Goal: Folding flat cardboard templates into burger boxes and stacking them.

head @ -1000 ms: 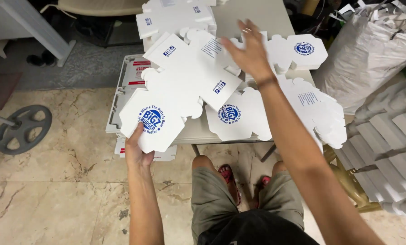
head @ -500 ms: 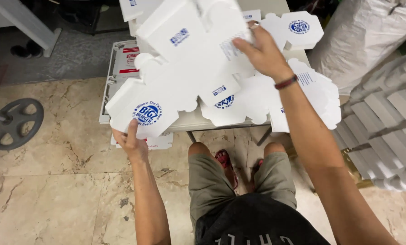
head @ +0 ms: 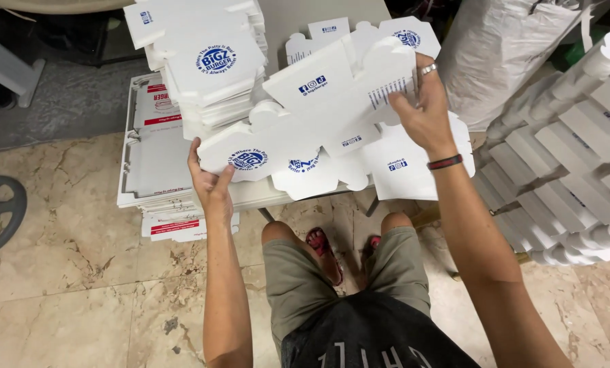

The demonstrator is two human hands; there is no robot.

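Both hands gripping one flat carton blank (head: 318, 112): left hand (head: 211, 182) at near flap, right hand (head: 424, 112) at far edge. Risk: brushing adjacent blank stack (head: 206, 75), likely toppling it off worktop (head: 298, 20).

- Showing white with blue round print: flat carton blank (head: 318, 102)
- Showing white with red bands: stacked sheets (head: 156, 157)
- Wearing dark red: wristband (head: 445, 162)
- Showing beige veined marble: floor (head: 66, 272)

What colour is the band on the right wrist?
Black with a red stripe, seen in the head view.
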